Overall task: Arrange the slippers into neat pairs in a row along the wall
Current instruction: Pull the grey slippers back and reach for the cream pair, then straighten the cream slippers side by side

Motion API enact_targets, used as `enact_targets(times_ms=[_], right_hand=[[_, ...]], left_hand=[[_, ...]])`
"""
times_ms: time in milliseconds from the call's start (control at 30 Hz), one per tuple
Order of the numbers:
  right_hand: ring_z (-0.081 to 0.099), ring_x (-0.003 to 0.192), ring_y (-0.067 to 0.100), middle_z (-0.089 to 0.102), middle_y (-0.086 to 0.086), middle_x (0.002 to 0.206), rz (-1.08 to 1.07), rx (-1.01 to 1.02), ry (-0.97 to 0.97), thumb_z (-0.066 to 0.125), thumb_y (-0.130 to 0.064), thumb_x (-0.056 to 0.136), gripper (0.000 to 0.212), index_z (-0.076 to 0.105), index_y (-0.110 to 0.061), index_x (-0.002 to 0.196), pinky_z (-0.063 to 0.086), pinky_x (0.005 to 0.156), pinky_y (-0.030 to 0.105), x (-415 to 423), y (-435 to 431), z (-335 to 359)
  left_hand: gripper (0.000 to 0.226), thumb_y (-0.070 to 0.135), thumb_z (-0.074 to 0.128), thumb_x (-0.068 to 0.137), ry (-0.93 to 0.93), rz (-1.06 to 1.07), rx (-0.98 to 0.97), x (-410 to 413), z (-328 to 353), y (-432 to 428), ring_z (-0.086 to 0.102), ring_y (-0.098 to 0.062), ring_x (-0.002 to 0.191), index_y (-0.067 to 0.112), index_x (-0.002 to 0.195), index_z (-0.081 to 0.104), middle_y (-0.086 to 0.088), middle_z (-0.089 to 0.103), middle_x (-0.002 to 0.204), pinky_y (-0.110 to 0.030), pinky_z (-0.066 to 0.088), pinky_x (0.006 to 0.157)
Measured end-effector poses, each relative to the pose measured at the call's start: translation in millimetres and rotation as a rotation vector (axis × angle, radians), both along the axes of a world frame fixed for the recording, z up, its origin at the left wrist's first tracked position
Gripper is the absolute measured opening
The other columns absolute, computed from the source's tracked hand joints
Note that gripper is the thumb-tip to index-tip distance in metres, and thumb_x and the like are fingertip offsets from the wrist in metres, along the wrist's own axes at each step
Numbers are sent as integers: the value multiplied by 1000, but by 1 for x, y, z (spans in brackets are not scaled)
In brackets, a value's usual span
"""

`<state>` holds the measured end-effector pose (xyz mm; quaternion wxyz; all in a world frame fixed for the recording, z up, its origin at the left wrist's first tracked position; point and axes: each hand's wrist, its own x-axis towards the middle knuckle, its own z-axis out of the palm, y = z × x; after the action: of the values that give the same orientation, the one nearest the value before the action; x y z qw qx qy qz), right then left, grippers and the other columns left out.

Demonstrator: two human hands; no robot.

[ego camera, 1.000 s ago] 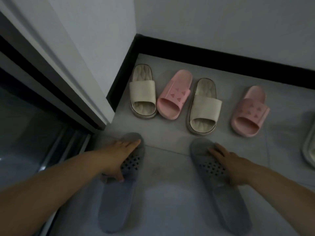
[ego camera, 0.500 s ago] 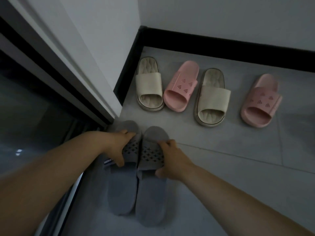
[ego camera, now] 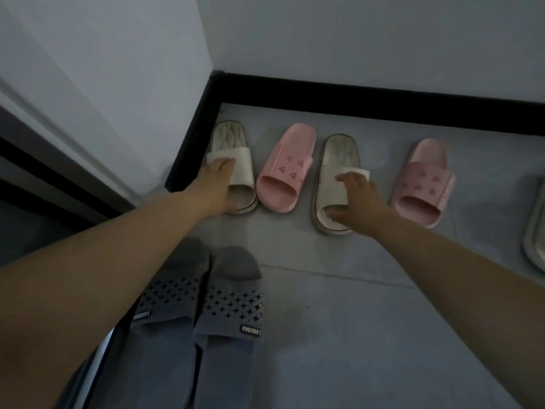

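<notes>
head view: left hand point(ego camera: 216, 184) with fingers curled over the left cream slipper point(ego camera: 233, 169) at 11 o'clock; right hand point(ego camera: 358, 199) with fingers spread on the right cream slipper point(ego camera: 336, 178) at 12. pink slippers point(ego camera: 284, 169) alternate between; grey pair point(ego camera: 206, 326) touching at 7.

A home entryway corner is suggested: house slippers point(ego camera: 284, 168) are lined up on a tiled floor point(ego camera: 368, 335) against a white wall point(ego camera: 368, 36) edged by black skirting point(ego camera: 383, 97).
</notes>
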<state>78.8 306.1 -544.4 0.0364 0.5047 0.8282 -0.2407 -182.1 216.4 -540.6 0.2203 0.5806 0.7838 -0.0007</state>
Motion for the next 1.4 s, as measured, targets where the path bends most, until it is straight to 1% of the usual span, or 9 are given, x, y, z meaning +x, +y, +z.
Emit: enact_targets(times_ms=[100,200,400,533,667,900,1100,1267,1400], right_hand=[[16,142,36,13,9,157,15,19,-93,77,-38,70,106,9,-14,148,21,116,48,11,33,-8],[15,142,36,16,7,156,87,28,-210,78,-38,69,115,-2,-16,149,24,114,50,8,44,-15],[34,126,39,29,16,141,121,97,-262,80,-26,69,105,10,-15,147,35,105,46,12,24,-22],[34,125,37,30,12,139,100,37,-173,81,-21,67,100,19,-19,144,40,101,48,28,9,-10],[38,125,31,34,8,137,163,36,-160,83,-29,64,102,20,-22,144,40,102,41,58,-8,19],[31,107,6,25,-15,115,383,-35,-226,77,-48,65,98,17,-33,141,38,86,19,138,-72,59],[30,108,6,26,-16,114,285,-79,-125,75,-48,65,92,22,-35,139,39,86,18,180,-124,48],[26,127,13,27,-7,135,205,-115,-147,71,-44,72,87,19,-31,141,42,96,22,185,-151,25],[27,128,16,27,-4,137,242,-145,-206,71,-40,74,88,15,-35,142,46,92,25,186,-161,9]], left_hand=[[108,25,75,76,41,56,0,-10,-12,31,0,-32,147,9,149,-3,-12,-2,159,-42,11,121],[111,24,78,73,29,126,-50,-17,-24,45,9,-33,146,8,149,-1,-14,7,158,-41,15,121],[95,19,77,70,220,82,-30,-17,-27,32,25,-39,128,9,143,17,-17,24,141,-48,42,101],[91,11,76,70,165,157,45,-19,-25,17,22,-41,134,7,142,20,-20,25,144,-50,35,105],[91,6,77,67,142,260,187,-27,18,12,35,-46,126,9,141,25,-25,31,141,-53,36,102],[101,20,84,59,-12,-111,37,50,100,-30,41,-34,124,23,141,27,-11,34,138,-47,40,103],[87,36,75,65,-82,-533,-201,163,51,-84,36,-19,120,32,136,26,5,31,130,-37,45,99],[80,38,71,71,-37,-571,-216,207,16,-112,32,-17,116,28,137,26,2,31,129,-27,42,75],[79,42,68,75,39,-548,-230,217,6,-125,34,-19,115,25,137,22,-2,31,127,-27,41,70]])
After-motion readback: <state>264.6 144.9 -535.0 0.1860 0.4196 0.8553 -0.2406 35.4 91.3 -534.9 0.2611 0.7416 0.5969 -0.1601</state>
